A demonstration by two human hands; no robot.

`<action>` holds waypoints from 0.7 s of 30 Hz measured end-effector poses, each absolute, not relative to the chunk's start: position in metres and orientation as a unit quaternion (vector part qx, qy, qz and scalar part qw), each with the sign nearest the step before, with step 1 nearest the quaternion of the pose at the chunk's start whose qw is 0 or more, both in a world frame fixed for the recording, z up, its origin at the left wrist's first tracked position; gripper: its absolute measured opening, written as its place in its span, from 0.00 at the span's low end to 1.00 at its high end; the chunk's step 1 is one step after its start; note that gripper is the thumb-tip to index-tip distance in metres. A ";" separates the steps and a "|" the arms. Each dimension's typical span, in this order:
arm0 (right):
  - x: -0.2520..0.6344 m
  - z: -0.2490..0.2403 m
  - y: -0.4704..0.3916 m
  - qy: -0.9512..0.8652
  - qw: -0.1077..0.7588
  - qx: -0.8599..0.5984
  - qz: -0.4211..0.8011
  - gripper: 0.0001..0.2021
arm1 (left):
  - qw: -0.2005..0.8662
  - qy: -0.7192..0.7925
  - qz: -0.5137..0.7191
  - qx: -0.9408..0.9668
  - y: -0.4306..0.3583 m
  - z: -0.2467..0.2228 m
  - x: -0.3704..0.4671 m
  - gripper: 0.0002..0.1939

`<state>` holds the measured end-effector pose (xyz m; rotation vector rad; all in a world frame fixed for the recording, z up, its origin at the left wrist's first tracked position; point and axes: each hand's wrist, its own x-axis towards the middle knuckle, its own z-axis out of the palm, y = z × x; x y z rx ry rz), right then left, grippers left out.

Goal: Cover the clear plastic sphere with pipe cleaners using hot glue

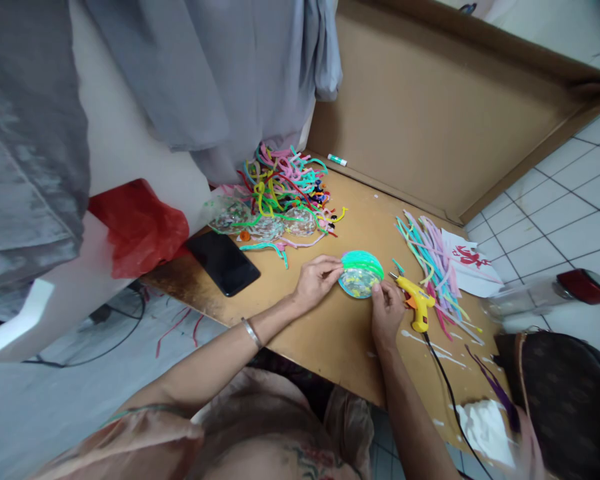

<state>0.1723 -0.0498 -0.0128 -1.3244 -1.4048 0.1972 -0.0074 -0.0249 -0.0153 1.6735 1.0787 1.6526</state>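
2 hands [319, 283] hold disc [361, 283], green strips [363, 262] approx. L-R, far half.

The disc [361, 275] was round, green-banded across its upper part, mottled with yellow below and blue-edged. It was held over the worktop [290, 347] between the left fingers [334, 268] and right fingers [379, 293].

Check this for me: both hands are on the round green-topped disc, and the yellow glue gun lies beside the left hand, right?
Not quite: the head view shows the yellow glue gun beside the right hand, not the left hand. Both are on the disc.
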 end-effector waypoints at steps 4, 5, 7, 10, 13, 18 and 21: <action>0.172 -0.012 -0.050 -0.597 0.568 -0.561 0.086 0.16 | 0.378 0.407 0.631 0.542 -0.020 -0.017 -0.006 0.08; 0.172 -0.012 -0.050 -0.596 0.568 -0.560 0.088 0.16 | 0.411 0.407 0.633 0.515 -0.018 -0.017 -0.005 0.09; 0.172 -0.011 -0.050 -0.597 0.566 -0.561 0.088 0.16 | 0.478 0.404 0.628 0.463 -0.016 -0.018 -0.005 0.13; 0.171 -0.011 -0.051 -0.600 0.565 -0.561 0.081 0.15 | 0.557 0.394 0.610 0.404 -0.013 -0.019 -0.005 0.18; 0.170 -0.011 -0.051 -0.595 0.576 -0.555 0.081 0.15 | 0.598 0.378 0.595 0.380 -0.011 -0.022 -0.006 0.19; 0.170 -0.014 -0.049 -0.579 0.595 -0.540 0.140 0.17 | 0.656 0.341 0.588 0.329 -0.009 -0.026 -0.005 0.19; 0.171 -0.016 -0.048 -0.575 0.594 -0.542 0.155 0.19 | 0.674 0.332 0.587 0.303 -0.008 -0.027 -0.005 0.19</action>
